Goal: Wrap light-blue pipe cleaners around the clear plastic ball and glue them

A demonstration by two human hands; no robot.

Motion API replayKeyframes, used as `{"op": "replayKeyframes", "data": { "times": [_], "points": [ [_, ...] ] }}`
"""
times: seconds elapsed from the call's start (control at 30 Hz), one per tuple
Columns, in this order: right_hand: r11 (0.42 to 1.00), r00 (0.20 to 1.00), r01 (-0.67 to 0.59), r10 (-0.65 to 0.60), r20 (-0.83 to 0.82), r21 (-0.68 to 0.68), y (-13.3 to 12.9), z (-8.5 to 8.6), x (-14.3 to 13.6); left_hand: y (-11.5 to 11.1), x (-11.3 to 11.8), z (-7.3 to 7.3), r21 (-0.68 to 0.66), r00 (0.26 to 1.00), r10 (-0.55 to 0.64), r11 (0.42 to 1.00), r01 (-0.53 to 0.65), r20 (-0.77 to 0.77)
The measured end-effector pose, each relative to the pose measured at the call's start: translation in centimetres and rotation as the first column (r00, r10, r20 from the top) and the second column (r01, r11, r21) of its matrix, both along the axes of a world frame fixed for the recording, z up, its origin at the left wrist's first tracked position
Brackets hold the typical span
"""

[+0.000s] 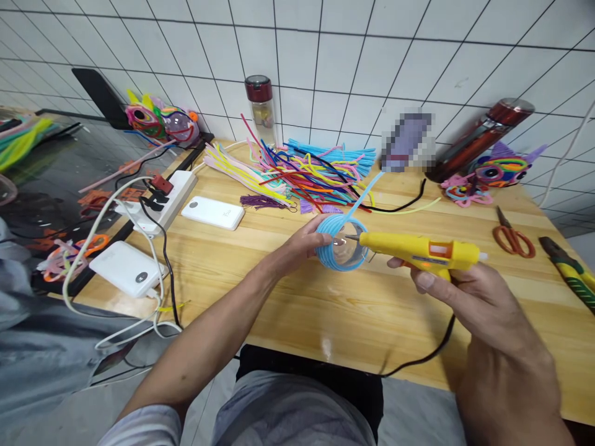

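My left hand is closed on the left side of a clear round plastic container wrapped in light blue pipe cleaners. One loose blue end sticks up from the wrap toward the back. In my right hand is a yellow hot glue gun, its fingers around the handle. The nozzle points left, at the container's open rim; whether it touches cannot be seen. A black cord runs from the gun's handle down to the table's front edge. Behind the container lies a pile of colourful pipe cleaners.
Scissors and pliers lie at the right. White power banks and a power strip with cables are at the left. A glass bottle, a leaning red thermos and decorated fish figures stand by the tiled wall.
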State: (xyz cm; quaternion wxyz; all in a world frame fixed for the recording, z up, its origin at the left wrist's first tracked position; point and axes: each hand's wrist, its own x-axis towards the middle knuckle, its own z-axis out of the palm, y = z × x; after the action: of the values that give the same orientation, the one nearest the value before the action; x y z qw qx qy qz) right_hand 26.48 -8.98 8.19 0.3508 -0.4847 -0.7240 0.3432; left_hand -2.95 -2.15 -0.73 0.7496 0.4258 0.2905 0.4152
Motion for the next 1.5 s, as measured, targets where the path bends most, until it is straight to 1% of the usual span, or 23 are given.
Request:
{"op": "replayKeyframes", "data": {
  "times": [0.1, 0.17, 0.23, 0.4, 0.73, 1.03, 1.17, 1.5],
  "points": [
    [1.0, 0.999, -0.015, 0.014, -0.042, -0.027, 0.03, 0.39, -0.47, -0.27, -0.05, 0.22, 0.071, 0.997, 0.065, 0.995, -0.063, -0.028],
    [1.0, 1.0, -0.012, 0.011, -0.028, -0.012, 0.04, 0.24, -0.66, -0.39, -0.03, 0.41, 0.102, 0.994, 0.102, 0.99, -0.099, -0.027],
    [1.0, 1.0, -0.003, 0.003, -0.009, 0.011, 0.01, -0.04, -0.71, -0.44, 0.0, 0.55, 0.115, 0.994, 0.112, 0.987, -0.109, -0.019],
    [1.0, 1.0, 0.019, -0.019, 0.007, 0.012, -0.06, -0.26, -0.74, -0.45, 0.0, 0.67, 0.137, 0.993, 0.113, 0.985, -0.109, -0.02],
    [1.0, 0.999, -0.005, 0.006, 0.038, -0.011, -0.1, -0.12, -0.82, -0.61, 0.04, 0.81, 0.126, 0.994, 0.102, 0.987, -0.096, -0.042],
    [0.999, 0.998, -0.028, 0.025, 0.058, 0.046, -0.05, -0.44, -0.69, -0.61, 0.07, 0.75, 0.145, 0.995, 0.088, 0.986, -0.081, -0.041],
    [0.997, 0.999, -0.027, 0.024, 0.029, 0.075, -0.02, -0.35, -0.87, -0.58, 0.03, 0.71, 0.145, 0.995, 0.085, 0.986, -0.076, -0.054],
    [0.998, 0.999, -0.004, 0.001, 0.052, 0.065, -0.07, -0.55, -0.61, -0.61, -0.05, 0.76, 0.15, 0.996, 0.059, 0.987, -0.049, -0.066]
  ]
}}
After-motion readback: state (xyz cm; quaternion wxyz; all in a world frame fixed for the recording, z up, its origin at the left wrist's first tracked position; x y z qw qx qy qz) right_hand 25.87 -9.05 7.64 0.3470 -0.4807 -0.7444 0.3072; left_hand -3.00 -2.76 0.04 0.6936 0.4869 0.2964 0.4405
